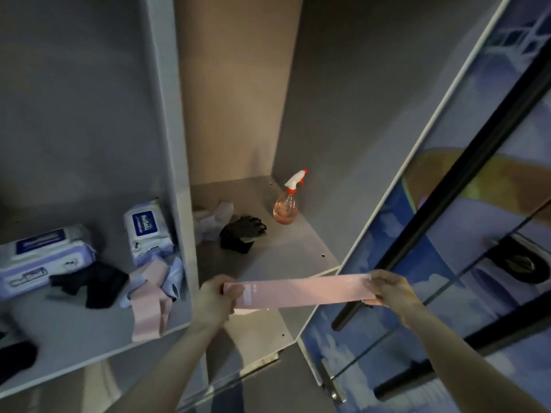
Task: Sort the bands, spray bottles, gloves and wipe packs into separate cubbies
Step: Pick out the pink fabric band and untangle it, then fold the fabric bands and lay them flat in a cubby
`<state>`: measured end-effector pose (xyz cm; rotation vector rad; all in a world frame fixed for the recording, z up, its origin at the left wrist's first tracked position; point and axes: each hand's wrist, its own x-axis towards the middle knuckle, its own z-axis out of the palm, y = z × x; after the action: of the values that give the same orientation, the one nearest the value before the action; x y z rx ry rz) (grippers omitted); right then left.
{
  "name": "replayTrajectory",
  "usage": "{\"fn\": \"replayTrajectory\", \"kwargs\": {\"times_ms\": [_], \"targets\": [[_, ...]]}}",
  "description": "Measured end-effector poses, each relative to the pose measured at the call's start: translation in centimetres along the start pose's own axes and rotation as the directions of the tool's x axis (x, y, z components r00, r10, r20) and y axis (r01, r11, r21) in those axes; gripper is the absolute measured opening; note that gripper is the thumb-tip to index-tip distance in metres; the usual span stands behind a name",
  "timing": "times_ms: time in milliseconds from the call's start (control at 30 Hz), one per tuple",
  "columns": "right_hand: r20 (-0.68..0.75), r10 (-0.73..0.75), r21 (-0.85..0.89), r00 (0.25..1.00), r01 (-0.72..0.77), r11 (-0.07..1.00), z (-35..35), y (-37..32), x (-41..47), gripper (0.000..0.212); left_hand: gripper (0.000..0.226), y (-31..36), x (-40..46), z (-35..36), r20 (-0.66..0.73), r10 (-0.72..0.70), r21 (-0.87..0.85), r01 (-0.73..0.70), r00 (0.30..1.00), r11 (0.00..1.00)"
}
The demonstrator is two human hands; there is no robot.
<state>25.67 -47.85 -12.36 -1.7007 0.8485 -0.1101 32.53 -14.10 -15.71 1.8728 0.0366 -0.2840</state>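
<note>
Head view: both hands hold a pink band (301,290) stretched flat between them, in front of the right cubby's shelf edge. The left hand (216,296) grips the band's left end, fingers curled round it. The right hand (390,289) pinches the right end between thumb and fingers.

Right cubby (286,245): a spray bottle (287,201) with pinkish liquid and a white-and-red trigger stands upright near the back right corner. A black glove (243,231) lies mid-shelf, touching a crumpled clear glove (213,219) at its left.

Left cubby (74,326): one wipe pack (147,231) stands upright against the divider (176,174); two more packs (38,260) lie stacked at the far left. A dark glove (92,283) lies in front of them. A heap of pink and pale blue bands (155,293) lies beside the divider, one pink loop hanging over the shelf edge. A dark item (16,356) at the lower left is too blurred to identify.

The cabinet door (477,204) stands open at the right.
</note>
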Motion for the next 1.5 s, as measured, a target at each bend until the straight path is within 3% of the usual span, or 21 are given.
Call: {"fn": "replayTrajectory", "kwargs": {"times_ms": [100, 167, 267, 367, 467, 567, 667, 900, 1000, 1100, 1167, 1233, 1267, 1333, 1367, 1500], "targets": [[0.030, 0.036, -0.051, 0.999, -0.034, 0.998, 1.4, -0.4, 3.5, 0.021, 0.021, -1.0, 2.8, 0.6, -0.055, -0.049, 0.093, 0.054, 0.997, 0.994], [0.088, 0.045, -0.074, 0.995, -0.039, 0.996, 2.6, -0.8, 6.0, 0.015, 0.025, -1.5, 4.4, 1.3, -0.073, -0.100, 0.100, 0.107, 0.992, 0.989], [0.125, 0.031, -0.128, 0.992, -0.015, 0.992, 5.2, -0.9, 9.4, 0.016, 0.015, -2.4, 6.6, 2.3, -0.129, -0.193, 0.074, 0.203, 0.973, 0.976], [0.163, -0.035, -0.249, 0.986, 0.075, 0.966, 7.9, 0.1, 11.8, 0.009, 0.013, -3.3, 8.1, 2.7, -0.211, -0.254, 0.053, 0.270, 0.944, 0.961], [0.226, -0.111, -0.402, 0.968, 0.196, 0.894, 9.1, 1.2, 14.8, 0.024, 0.014, -3.7, 8.7, 3.2, -0.250, -0.313, 0.028, 0.330, 0.916, 0.944], [0.263, -0.136, -0.523, 0.955, 0.260, 0.812, 9.3, 1.7, 18.2, 0.023, 0.013, -4.9, 9.0, 3.8, -0.269, -0.364, 0.002, 0.379, 0.892, 0.926], [0.293, -0.131, -0.576, 0.947, 0.284, 0.767, 9.2, 2.0, 19.5, 0.035, 0.012, -6.5, 9.4, 4.5, -0.296, -0.366, 0.060, 0.399, 0.882, 0.915], [0.301, -0.129, -0.560, 0.945, 0.285, 0.778, 9.4, 3.8, 20.8, 0.033, 0.009, -7.0, 9.9, 5.1, -0.365, -0.349, 0.098, 0.409, 0.863, 0.907], [0.322, -0.139, -0.581, 0.936, 0.312, 0.752, 9.4, 4.3, 21.7, 0.034, 0.009, -7.2, 10.0, 5.4, -0.387, -0.322, 0.229, 0.429, 0.864, 0.874], [0.330, -0.140, -0.592, 0.934, 0.320, 0.740, 9.5, 3.8, 21.4, 0.025, 0.020, -7.1, 9.7, 5.8, -0.421, -0.265, 0.352, 0.426, 0.867, 0.833], [0.371, -0.151, -0.678, 0.916, 0.378, 0.630, 9.3, 3.2, 20.6, 0.009, 0.028, -6.8, 9.2, 6.0, -0.448, -0.234, 0.394, 0.425, 0.863, 0.815], [0.431, -0.278, -0.775, 0.859, 0.510, 0.374, 9.0, 2.5, 19.7, 0.016, 0.035, -6.1, 8.3, 6.4, -0.477, -0.174, 0.441, 0.405, 0.862, 0.801], [0.470, -0.388, -0.771, 0.793, 0.583, 0.257, 8.8, 2.2, 19.2, 0.022, 0.036, -5.7, 7.6, 6.6, -0.497, -0.110, 0.452, 0.365, 0.861, 0.814], [0.570, -0.499, -0.696, 0.652, 0.706, 0.128, 8.9, 1.5, 17.8, 0.037, 0.029, -4.7, 5.9, 6.9, -0.538, 0.054, 0.411, 0.206, 0.841, 0.888], [0.604, -0.542, -0.633, 0.584, 0.765, 0.118, 9.2, 1.0, 16.9, 0.041, 0.024, -4.1, 4.8, 6.8, -0.559, 0.109, 0.366, 0.126, 0.822, 0.922], [0.736, -0.551, -0.283, 0.393, 0.918, 0.277, 11.8, -1.4, 11.0, 0.034, 0.010, -1.3, 0.0, 5.1, -0.651, 0.173, 0.167, -0.082, 0.740, 0.983]]}}
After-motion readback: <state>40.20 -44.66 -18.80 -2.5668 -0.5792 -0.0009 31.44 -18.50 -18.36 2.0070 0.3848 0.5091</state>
